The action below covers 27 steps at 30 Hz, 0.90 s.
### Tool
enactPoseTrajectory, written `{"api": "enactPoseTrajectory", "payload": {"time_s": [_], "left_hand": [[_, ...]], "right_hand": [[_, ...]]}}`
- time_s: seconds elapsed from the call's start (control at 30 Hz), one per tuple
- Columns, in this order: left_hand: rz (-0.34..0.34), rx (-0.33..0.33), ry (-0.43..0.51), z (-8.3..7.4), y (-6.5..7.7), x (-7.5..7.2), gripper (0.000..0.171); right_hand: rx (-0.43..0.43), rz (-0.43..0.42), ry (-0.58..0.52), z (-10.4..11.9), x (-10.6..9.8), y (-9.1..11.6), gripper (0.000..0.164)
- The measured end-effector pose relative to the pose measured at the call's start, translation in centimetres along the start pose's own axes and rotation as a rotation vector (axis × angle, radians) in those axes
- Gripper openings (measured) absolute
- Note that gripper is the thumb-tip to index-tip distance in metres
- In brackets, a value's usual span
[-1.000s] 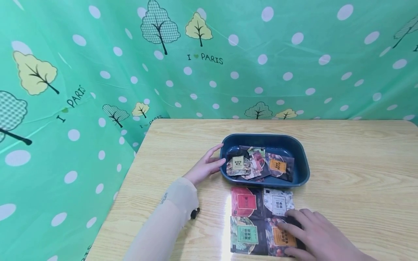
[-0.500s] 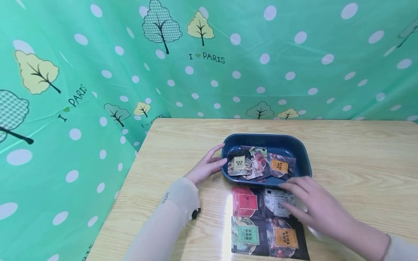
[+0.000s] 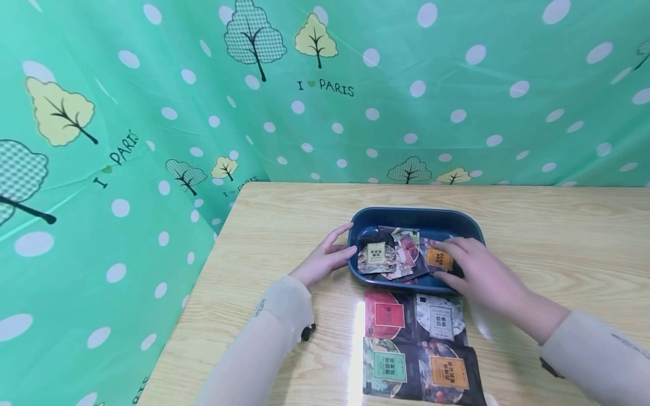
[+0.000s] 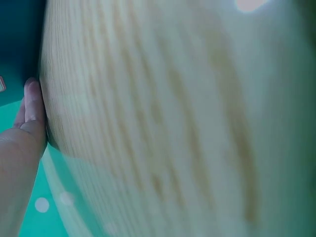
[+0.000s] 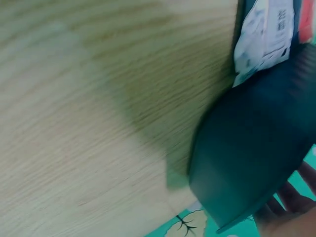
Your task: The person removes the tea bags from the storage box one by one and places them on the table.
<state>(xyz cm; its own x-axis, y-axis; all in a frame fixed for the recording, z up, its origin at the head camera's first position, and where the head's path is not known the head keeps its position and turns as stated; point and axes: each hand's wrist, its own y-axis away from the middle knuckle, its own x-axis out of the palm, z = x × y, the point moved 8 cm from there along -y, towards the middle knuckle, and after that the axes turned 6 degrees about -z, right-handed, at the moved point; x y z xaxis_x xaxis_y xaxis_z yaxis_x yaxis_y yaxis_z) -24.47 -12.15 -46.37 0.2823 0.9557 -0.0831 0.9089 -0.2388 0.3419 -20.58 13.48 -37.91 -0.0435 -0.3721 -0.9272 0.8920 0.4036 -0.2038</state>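
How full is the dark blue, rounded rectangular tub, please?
Partly full: several multicoloured flat packets lie in the dark blue, rounded rectangular tub, and its blue inside shows around them.

one tub [image 3: 431, 217] is holding at least four sachets [image 3: 376, 262], and four more are lying in front of it. one left hand [image 3: 325, 259] and one right hand [image 3: 479, 276] are occupying its opposite ends.

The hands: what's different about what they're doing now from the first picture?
The right hand let go of the orange-labelled table packet and moved away from the person, into the blue bin. Its fingers are now at the orange-labelled bin packet; I can't tell if they grip it. The left hand stayed at the bin's left end, and the red-labelled packet stayed on the table.
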Motion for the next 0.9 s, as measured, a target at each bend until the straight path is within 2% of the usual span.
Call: {"api": "enactPoseTrajectory", "payload": {"time_s": [0.27,0.5,0.6,0.9], "left_hand": [[-0.006,0.006,-0.005,-0.1,-0.1,0.1,0.062],[-0.011,-0.005,-0.006,0.1,0.0,0.0,0.063],[-0.020,0.004,-0.005,0.1,0.0,-0.1,0.061],[-0.023,0.013,0.003,0.0,0.0,0.2,0.061]], "right_hand": [[0.070,0.117,0.014,-1.5,1.7,-1.1,0.064],[0.056,0.214,0.118,-1.3,3.2,-2.0,0.075],[0.054,0.248,0.130,-1.2,4.0,-2.2,0.078],[0.083,0.196,0.126,-1.3,4.3,-2.3,0.073]]}}
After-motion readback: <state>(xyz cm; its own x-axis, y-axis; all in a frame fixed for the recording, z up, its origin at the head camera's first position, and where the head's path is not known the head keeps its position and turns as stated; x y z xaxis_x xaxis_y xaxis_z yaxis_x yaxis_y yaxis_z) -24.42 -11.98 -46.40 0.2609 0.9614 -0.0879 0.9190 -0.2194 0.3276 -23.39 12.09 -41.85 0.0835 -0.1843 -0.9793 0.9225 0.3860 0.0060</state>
